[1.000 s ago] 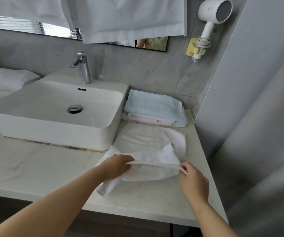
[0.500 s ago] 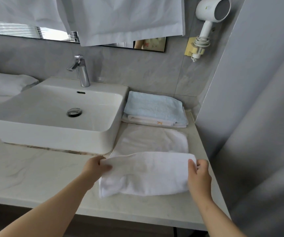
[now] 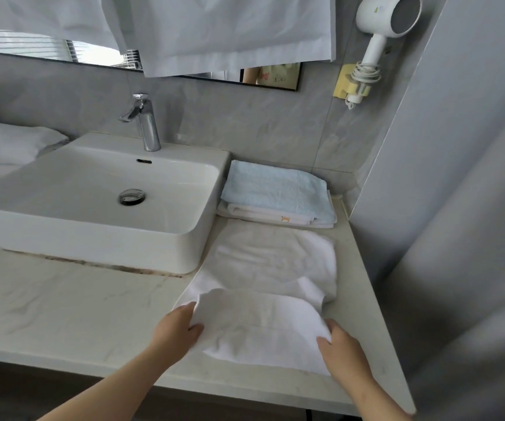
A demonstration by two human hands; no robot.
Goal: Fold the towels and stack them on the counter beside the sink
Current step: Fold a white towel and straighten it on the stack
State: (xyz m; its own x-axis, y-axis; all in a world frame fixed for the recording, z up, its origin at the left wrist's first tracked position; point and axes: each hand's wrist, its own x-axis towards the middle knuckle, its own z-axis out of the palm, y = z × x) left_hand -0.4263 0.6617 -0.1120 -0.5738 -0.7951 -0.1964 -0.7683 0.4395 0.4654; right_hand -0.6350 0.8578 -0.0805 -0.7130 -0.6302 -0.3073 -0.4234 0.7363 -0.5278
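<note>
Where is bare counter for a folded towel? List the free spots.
Free: the wide strip of counter in front of the sink, left of the left hand. Crowded: right of the sink, where the white towel in both hands fills the counter up to the folded stack; only a thin margin by the right hand.

Soft daylight is spreading evenly
mirror (image 3: 99,54) is catching window glare; right edge is blurring; straight lines are bowing
</note>
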